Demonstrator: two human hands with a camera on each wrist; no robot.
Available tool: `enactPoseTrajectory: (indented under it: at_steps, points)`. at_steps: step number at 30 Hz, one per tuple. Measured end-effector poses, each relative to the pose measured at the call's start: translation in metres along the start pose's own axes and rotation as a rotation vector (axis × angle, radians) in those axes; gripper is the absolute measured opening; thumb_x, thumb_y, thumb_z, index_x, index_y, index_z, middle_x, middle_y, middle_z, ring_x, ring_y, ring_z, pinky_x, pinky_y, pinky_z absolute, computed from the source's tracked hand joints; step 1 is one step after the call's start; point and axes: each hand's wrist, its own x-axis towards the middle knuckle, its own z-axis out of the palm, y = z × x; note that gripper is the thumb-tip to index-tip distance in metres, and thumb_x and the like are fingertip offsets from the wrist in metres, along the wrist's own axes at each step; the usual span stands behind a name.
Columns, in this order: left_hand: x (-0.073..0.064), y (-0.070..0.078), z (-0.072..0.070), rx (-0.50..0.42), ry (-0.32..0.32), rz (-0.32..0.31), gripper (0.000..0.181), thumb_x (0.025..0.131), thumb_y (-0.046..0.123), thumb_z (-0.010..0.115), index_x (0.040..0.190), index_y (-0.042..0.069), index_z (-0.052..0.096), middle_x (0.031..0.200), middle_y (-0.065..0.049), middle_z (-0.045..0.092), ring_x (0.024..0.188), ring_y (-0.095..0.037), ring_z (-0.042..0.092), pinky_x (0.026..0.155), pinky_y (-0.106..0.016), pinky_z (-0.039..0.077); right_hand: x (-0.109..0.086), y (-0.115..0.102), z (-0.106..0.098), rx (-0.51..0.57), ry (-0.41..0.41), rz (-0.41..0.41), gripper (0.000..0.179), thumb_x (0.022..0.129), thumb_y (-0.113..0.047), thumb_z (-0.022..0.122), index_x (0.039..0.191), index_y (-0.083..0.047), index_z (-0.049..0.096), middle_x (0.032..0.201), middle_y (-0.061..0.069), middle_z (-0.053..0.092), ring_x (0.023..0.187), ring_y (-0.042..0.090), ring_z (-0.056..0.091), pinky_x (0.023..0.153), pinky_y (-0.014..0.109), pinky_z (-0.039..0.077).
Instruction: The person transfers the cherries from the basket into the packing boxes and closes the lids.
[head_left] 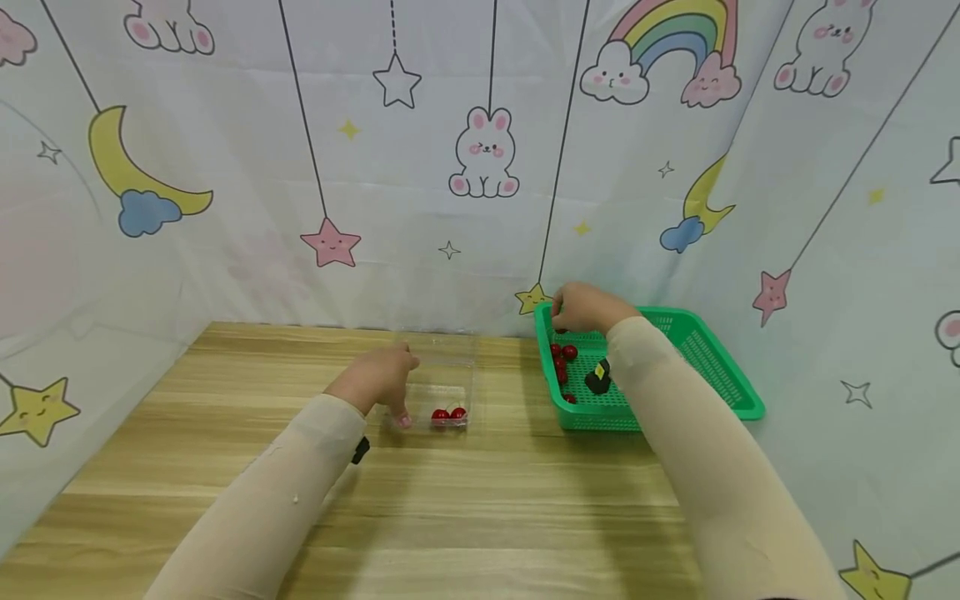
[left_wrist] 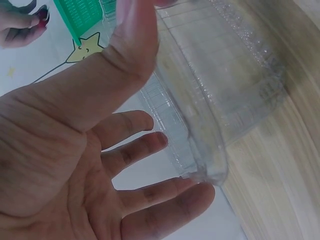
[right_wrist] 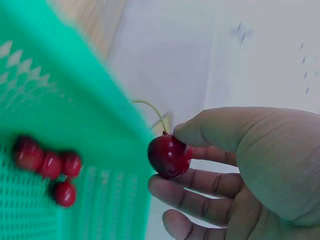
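My right hand (head_left: 588, 308) is over the left side of a green plastic basket (head_left: 720, 364). Between thumb and fingers it pinches a dark red cherry (right_wrist: 167, 156) whose thin green stem points up. More cherries (right_wrist: 51, 165) lie inside the basket. A clear plastic box (left_wrist: 230, 85) with a raised lid sits on the table, two red cherries (head_left: 458, 413) at its near right corner. My left hand (head_left: 378, 379) is at the left side of this box, its fingers loosely extended and the fingertips (left_wrist: 202, 197) right at the box's edge.
The wooden table (head_left: 480, 517) ends at a white cloth backdrop (head_left: 420, 167) printed with rabbits, stars and moons. The basket stands near the table's back right, with the box to its left. A black wrist mount (head_left: 597, 379) shows below the right hand.
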Motion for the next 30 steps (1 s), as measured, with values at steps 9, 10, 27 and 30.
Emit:
enactPoseTrajectory:
  at_steps: [9, 10, 27, 30]
  points:
    - [0.0, -0.002, -0.001, 0.001, 0.005, 0.0, 0.117, 0.075, 0.034, 0.109, 0.172, 0.009, 0.05, 0.185, -0.022, 0.032, 0.162, -0.052, 0.047, 0.13, -0.065, 0.047, 0.002, -0.066, 0.026, -0.054, 0.017, -0.206, 0.024, 0.114, -0.023, 0.07, 0.13, -0.01, 0.081, 0.128, 0.008, 0.082, 0.117, 0.027, 0.077, 0.103, 0.048, 0.066]
    - [0.0, -0.002, -0.001, 0.001, 0.004, 0.0, 0.117, 0.075, 0.034, 0.109, 0.172, 0.009, 0.05, 0.185, -0.022, 0.032, 0.162, -0.052, 0.047, 0.131, -0.065, 0.046, 0.003, -0.072, 0.032, -0.05, 0.008, -0.237, 0.022, 0.114, -0.023, 0.07, 0.129, -0.01, 0.081, 0.126, 0.007, 0.082, 0.115, 0.026, 0.077, 0.102, 0.047, 0.066]
    - [0.0, -0.001, -0.002, 0.032, 0.005, 0.014, 0.116, 0.072, 0.038, 0.11, 0.169, 0.008, 0.054, 0.18, -0.022, 0.042, 0.156, -0.047, 0.056, 0.126, -0.062, 0.053, 0.032, -0.128, 0.127, -0.11, -0.031, -0.373, 0.018, 0.111, -0.019, 0.074, 0.125, -0.009, 0.08, 0.117, 0.007, 0.081, 0.104, 0.02, 0.076, 0.099, 0.04, 0.067]
    - [0.0, -0.001, -0.001, 0.041, 0.004, 0.014, 0.115, 0.073, 0.039, 0.11, 0.169, 0.008, 0.054, 0.178, -0.02, 0.045, 0.154, -0.046, 0.057, 0.125, -0.061, 0.054, 0.035, -0.13, 0.136, -0.13, -0.031, -0.36, 0.019, 0.112, -0.02, 0.075, 0.126, -0.01, 0.08, 0.114, 0.005, 0.081, 0.098, 0.016, 0.074, 0.094, 0.037, 0.067]
